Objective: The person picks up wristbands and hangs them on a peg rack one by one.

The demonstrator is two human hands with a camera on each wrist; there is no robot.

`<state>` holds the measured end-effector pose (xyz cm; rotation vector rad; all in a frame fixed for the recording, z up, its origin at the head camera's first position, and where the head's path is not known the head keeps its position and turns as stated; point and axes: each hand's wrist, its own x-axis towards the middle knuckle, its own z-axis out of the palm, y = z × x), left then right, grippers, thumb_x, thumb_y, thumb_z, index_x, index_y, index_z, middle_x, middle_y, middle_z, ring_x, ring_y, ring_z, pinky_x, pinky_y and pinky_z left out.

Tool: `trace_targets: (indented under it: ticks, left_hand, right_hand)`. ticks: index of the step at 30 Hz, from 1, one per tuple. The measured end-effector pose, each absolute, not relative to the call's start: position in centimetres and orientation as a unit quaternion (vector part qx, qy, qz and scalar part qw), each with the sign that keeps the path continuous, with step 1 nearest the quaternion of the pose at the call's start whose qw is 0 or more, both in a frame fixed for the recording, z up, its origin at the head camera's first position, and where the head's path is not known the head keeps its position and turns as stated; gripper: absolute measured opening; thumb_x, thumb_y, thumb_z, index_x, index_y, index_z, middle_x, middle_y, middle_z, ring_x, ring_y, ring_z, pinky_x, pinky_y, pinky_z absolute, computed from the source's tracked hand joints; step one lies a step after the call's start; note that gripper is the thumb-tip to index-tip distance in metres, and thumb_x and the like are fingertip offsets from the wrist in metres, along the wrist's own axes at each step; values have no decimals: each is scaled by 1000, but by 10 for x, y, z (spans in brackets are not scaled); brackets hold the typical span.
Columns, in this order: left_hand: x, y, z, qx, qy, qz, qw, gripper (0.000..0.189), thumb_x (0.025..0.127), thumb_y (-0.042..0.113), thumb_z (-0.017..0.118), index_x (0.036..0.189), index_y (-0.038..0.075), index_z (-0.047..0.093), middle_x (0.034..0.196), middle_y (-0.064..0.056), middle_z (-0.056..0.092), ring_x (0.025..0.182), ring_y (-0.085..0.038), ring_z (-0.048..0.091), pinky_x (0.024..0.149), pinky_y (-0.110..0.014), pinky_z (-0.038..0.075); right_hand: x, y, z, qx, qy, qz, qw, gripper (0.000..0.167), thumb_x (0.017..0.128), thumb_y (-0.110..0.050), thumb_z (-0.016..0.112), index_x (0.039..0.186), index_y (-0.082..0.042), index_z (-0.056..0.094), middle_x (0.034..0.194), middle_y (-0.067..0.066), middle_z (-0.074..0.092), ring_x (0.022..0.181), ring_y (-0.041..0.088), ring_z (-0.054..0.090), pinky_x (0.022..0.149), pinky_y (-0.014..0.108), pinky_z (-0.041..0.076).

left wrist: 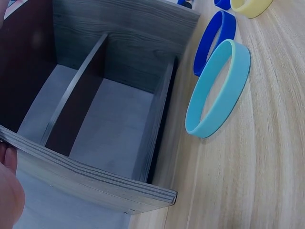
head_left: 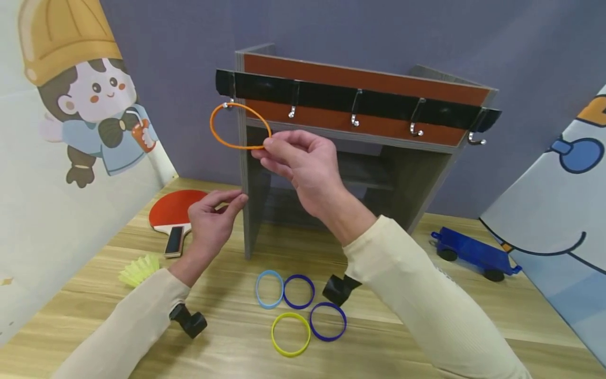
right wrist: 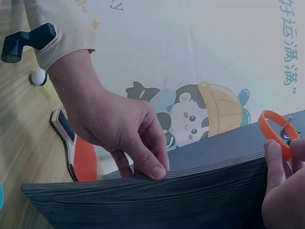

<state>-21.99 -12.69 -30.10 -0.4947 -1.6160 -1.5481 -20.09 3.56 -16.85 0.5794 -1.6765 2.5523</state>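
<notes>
My right hand (head_left: 307,168) pinches an orange silicone wristband (head_left: 215,131) by its lower right edge. The band's upper left side overlaps the leftmost hook (head_left: 228,104) of a black hook strip (head_left: 326,97); in the right wrist view that hook shows inside the ring. With thumb and fingers, my left hand (right wrist: 124,129) grips the front edge of the left side panel (right wrist: 143,195) of a grey wooden shelf. On the table in front lie a light blue wristband (head_left: 258,292), two dark blue wristbands, one of them (head_left: 312,316) nearer me, and a yellow wristband (head_left: 273,337).
Several hooks (head_left: 355,121) line the strip across the shelf's brown board (head_left: 360,73). Left on the wooden table (head_left: 227,337) are a red table tennis paddle (head_left: 172,208) and a yellow shuttlecock (head_left: 139,270). A blue toy trailer (head_left: 473,250) stands at the right.
</notes>
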Motion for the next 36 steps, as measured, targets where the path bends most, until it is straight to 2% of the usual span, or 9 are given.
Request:
trace_targets:
  ticks: [5,10,17,20,24,29,36]
  left_hand:
    - [-234,-126,-309,-202,-633,-620,417,16,73,-14,74,89,-12,71,76,-15,67,72,-5,64,64,-18,53]
    - [-247,-124,-316,-195,-628,-629,414,17,73,-9,76,90,-6,74,77,-4,69,72,-7,65,63,-20,54]
    - [-247,-121,-314,-200,-624,-626,422,18,72,-11,76,90,-9,73,78,-14,68,72,-7,65,64,-20,54]
    - [-249,-121,-315,-198,-623,-625,426,17,72,-12,76,89,-8,73,77,-12,68,72,-7,65,63,-19,54]
    - [-243,-117,-309,-197,-629,-616,432,16,72,-14,75,88,-12,71,75,-13,67,71,-5,64,63,-18,53]
    - [-237,-112,-304,-194,-636,-608,435,15,73,-15,74,88,-15,70,75,-17,66,70,-5,64,62,-18,53]
    - [-254,-114,-317,-198,-628,-609,443,19,71,-13,75,90,-9,72,77,-14,67,72,-8,65,63,-19,53]
  right_hand:
    - [-203,42,-169,194,-585,787,19,11,86,-3,69,94,4,66,92,21,67,80,29,69,78,38,55]
    - [-205,52,-169,192,-623,758,17,16,87,-8,69,98,2,67,96,19,67,83,29,69,78,37,55]
    - [-198,84,-178,181,-680,710,-1,21,89,-12,68,103,4,67,98,17,67,85,29,69,77,37,55]
    - [-193,104,-188,178,-706,685,-2,21,90,-11,67,103,5,67,99,17,67,85,29,68,76,38,55]
    - [-191,131,-213,163,-744,647,-25,19,90,-9,66,102,5,68,97,16,68,83,29,68,73,39,56]
    - [-189,168,-259,147,-785,598,-64,19,89,-10,67,98,7,70,85,16,69,77,31,68,68,39,57]
    - [-182,209,-315,132,-812,560,-102,20,88,-11,67,97,7,69,82,17,67,73,31,66,65,39,57]
